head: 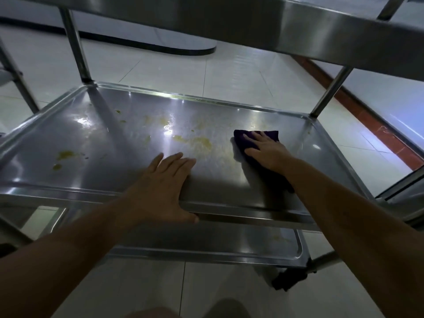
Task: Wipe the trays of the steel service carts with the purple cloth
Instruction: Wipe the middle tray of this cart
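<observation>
Right hand (263,152) presses the purple cloth (259,137) flat, fingers straight, on the right part of the middle tray (68,134); left hand (165,180) lies open on its near rim, steadying the cart. Yellow stains (197,143) sit just left of the cloth: sweep leftward with firm, overlapping strokes to the far patches

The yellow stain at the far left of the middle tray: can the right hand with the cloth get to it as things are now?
Probably not directly: the left hand rests on the middle tray, between the right hand with the purple cloth and the yellow stain.
</observation>
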`<state>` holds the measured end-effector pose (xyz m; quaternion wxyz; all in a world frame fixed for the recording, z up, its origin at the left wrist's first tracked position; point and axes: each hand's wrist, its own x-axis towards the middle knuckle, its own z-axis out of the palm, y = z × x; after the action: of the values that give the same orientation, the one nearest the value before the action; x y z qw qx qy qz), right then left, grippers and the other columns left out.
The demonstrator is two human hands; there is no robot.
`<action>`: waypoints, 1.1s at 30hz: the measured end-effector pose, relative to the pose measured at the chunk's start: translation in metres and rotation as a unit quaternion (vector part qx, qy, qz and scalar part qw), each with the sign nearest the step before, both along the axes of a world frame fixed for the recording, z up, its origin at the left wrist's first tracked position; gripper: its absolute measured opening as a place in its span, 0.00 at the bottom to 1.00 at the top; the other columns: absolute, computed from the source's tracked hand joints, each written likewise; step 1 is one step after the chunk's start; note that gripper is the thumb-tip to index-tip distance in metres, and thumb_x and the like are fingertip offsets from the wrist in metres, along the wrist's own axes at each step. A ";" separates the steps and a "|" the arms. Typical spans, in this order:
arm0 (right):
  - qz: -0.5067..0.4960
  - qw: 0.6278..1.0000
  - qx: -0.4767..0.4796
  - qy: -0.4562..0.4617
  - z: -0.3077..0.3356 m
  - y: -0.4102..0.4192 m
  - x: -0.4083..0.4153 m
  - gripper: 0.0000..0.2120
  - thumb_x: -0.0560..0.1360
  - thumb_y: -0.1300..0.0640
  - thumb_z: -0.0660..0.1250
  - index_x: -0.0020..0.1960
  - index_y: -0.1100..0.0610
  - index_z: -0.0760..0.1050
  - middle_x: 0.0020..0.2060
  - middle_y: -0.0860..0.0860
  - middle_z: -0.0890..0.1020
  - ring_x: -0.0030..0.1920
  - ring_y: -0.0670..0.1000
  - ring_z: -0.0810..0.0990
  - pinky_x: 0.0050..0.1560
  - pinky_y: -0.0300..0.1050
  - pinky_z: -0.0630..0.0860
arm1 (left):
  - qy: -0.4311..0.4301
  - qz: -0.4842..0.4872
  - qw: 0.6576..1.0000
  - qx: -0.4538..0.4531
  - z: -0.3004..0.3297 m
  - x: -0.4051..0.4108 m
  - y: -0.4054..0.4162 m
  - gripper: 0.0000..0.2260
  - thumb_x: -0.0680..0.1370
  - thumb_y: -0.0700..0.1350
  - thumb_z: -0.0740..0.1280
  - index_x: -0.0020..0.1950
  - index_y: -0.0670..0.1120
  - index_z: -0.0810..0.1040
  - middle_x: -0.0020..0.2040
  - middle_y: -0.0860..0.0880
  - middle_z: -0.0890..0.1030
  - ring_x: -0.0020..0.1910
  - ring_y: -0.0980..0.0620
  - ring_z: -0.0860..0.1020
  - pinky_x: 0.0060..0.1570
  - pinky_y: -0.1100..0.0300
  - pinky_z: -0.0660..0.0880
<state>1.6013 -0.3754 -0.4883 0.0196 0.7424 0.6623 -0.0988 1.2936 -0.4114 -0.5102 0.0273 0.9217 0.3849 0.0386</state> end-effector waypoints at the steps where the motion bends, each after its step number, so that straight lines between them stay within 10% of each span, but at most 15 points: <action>1: 0.024 1.000 0.000 0.008 0.000 -0.008 -0.004 0.26 0.81 0.44 0.53 0.78 0.41 0.50 0.78 0.45 0.49 0.78 0.47 0.44 0.75 0.53 0.47 | 0.000 0.000 1.000 0.007 0.000 0.001 -0.001 0.56 0.59 0.80 0.52 0.77 0.51 0.36 0.78 0.51 0.43 0.75 0.53 0.37 0.70 0.54 0.29; 14: 0.265 0.953 -0.093 0.109 0.010 -0.123 -0.054 0.24 0.82 0.51 0.57 0.71 0.34 0.51 0.75 0.35 0.45 0.74 0.35 0.36 0.70 0.36 0.31 | 0.007 0.002 1.000 0.028 -0.005 0.009 -0.006 0.56 0.61 0.80 0.52 0.76 0.50 0.32 0.78 0.51 0.40 0.75 0.52 0.35 0.72 0.50 0.32; 24: 0.140 0.987 0.016 0.076 -0.001 -0.012 -0.054 0.25 0.81 0.50 0.58 0.76 0.42 0.57 0.77 0.43 0.54 0.77 0.45 0.47 0.76 0.50 0.47 | -0.034 -0.052 0.997 -0.038 0.001 0.002 0.001 0.55 0.62 0.75 0.60 0.77 0.52 0.37 0.78 0.52 0.41 0.69 0.62 0.32 0.63 0.63 0.23; 33: 0.005 1.000 0.006 0.016 0.009 0.070 -0.052 0.23 0.83 0.48 0.51 0.77 0.45 0.56 0.78 0.45 0.52 0.77 0.48 0.49 0.76 0.51 0.50 | 0.011 -0.021 0.999 0.029 0.003 -0.074 0.026 0.45 0.68 0.72 0.57 0.74 0.42 0.58 0.70 0.40 0.70 0.72 0.46 0.59 0.69 0.53 0.51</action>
<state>1.5492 -0.3052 -0.4792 0.0048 0.7378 0.6665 -0.1066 1.2197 -0.3858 -0.5068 -0.0029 0.9303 0.3647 0.0395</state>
